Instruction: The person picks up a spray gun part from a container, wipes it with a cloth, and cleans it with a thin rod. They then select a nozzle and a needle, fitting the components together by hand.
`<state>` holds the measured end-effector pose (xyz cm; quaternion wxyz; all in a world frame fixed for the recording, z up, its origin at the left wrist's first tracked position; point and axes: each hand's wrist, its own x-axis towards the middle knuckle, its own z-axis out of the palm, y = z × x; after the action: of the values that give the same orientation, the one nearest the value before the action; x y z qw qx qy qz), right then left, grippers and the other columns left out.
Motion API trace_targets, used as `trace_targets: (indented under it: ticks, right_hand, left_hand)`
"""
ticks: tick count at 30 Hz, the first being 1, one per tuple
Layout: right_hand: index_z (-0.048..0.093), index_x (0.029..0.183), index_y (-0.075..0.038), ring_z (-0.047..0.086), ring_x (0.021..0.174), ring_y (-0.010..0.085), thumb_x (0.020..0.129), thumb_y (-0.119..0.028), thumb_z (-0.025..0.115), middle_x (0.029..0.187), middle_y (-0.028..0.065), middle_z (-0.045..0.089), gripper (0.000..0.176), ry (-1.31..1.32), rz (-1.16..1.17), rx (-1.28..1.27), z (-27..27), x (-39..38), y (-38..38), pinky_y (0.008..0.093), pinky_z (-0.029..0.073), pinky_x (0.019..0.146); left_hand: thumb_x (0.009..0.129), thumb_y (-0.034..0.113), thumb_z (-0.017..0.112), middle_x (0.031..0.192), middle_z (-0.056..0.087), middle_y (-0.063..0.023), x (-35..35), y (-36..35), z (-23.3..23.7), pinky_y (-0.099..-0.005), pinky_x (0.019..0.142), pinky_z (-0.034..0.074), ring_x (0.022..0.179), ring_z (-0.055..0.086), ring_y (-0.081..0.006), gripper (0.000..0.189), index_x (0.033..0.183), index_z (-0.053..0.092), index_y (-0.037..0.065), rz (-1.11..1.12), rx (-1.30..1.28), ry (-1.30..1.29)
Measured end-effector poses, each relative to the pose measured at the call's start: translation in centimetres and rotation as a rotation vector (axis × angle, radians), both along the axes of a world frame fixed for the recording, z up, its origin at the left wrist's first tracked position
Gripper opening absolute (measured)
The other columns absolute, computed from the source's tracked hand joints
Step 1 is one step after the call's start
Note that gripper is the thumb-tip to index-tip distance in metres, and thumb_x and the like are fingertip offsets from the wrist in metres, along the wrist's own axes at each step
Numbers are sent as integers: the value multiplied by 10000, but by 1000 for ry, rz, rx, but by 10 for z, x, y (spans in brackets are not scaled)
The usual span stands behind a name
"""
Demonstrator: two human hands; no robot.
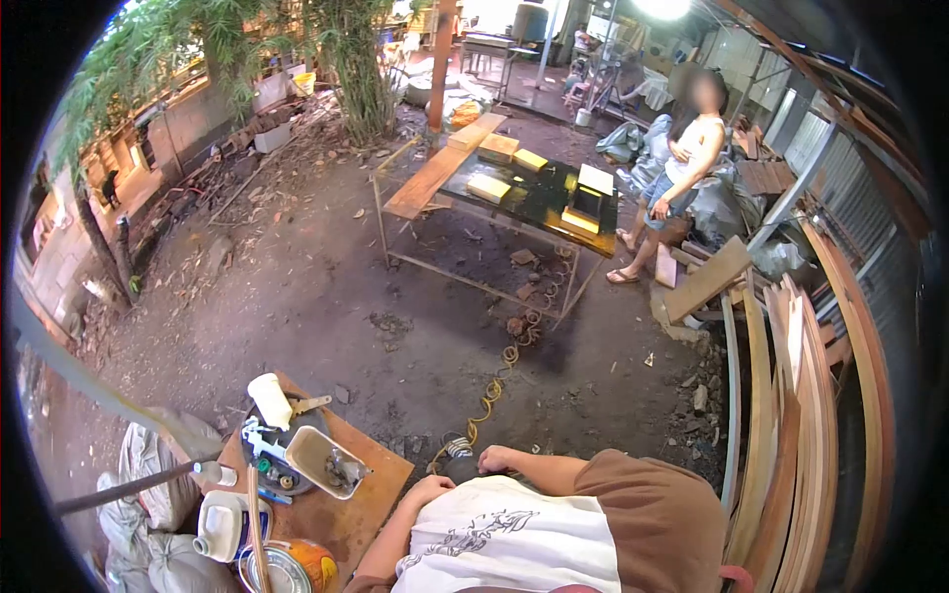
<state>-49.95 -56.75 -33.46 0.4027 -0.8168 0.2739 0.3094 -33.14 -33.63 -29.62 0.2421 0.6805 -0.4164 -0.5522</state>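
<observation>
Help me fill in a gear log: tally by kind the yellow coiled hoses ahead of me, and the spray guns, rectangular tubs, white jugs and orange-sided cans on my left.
Yellow coiled hose: 1
Spray gun: 1
Rectangular tub: 1
White jug: 1
Orange-sided can: 1
Total: 5

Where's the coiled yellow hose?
Head view, centre: the coiled yellow hose runs along the ground from just beyond the right hand to beneath the black-topped table.
</observation>
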Motion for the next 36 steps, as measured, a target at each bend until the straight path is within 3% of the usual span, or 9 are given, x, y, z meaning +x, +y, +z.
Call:
trace_targets:
  ticks: [9,11,17,23,26,31,33,35,36]
  right_hand:
    - [822,1010,-65,684,684,203,776,-84,714,874,93,759,258,160,-193,228,40,0,-12,366,590,629]
    - [794,1045,-26,633,612,170,823,-9,610,775,68,706,289,139,-319,476,89,-6,-14,310,488,487]
    - [797,1106,-78,677,646,191,834,-113,652,862,109,756,310,-17,-336,106,62,-5,-4,338,549,544]
    - [802,1124,-138,701,677,222,853,-243,694,914,113,777,310,-138,-216,-56,-13,-43,-9,391,579,633]
    - [807,1099,-126,710,700,241,859,-243,681,898,115,773,295,22,-233,-88,-12,-71,-27,401,580,650]
    - [811,1066,-108,718,713,253,884,-293,651,848,103,756,305,371,-184,-153,-49,-85,-35,412,583,645]
    - [806,1043,-89,722,724,259,934,-418,623,816,117,737,392,-37,852,-341,-106,-83,-41,435,582,633]
    - [792,1029,-65,706,743,261,970,-529,591,828,125,727,508,205,-424,104,-41,-60,-7,456,578,651]
    - [779,1010,-48,669,731,268,982,-587,570,850,126,717,579,102,-277,50,-38,-50,-3,466,571,657]
  left_hand:
    - [887,306,746,1038,779,-115,-4,14,-5,-345,886,554,977,713,-193,357,1121,771,38,207,-89,211]
    - [905,351,740,1079,773,-128,-5,21,-6,-350,915,549,1022,707,-204,405,1146,766,27,210,-103,245]
    - [932,571,677,1204,749,-165,-1,4,-22,-369,979,529,1120,691,-224,642,1248,734,15,-38,161,140]
    - [908,293,644,823,656,4,-1,-7,-18,-364,730,471,818,552,-104,271,886,672,24,-131,-35,272]
    - [951,182,660,1029,730,-6,9,-7,-8,-312,870,509,969,622,-105,268,1153,730,21,-187,34,215]
    - [936,113,686,1070,731,-27,7,-11,115,-300,925,519,1026,657,-138,268,1184,736,24,327,-360,219]
    - [895,98,737,914,689,-55,15,-14,239,-311,765,521,843,647,-162,159,1046,757,53,467,-692,-155]
    - [819,26,753,872,662,-39,24,3,347,-316,772,500,854,619,-176,114,928,741,54,723,-966,-168]
    - [875,-9,684,963,641,-38,40,27,371,-355,820,505,882,606,-170,173,1016,724,82,698,-1190,-512]
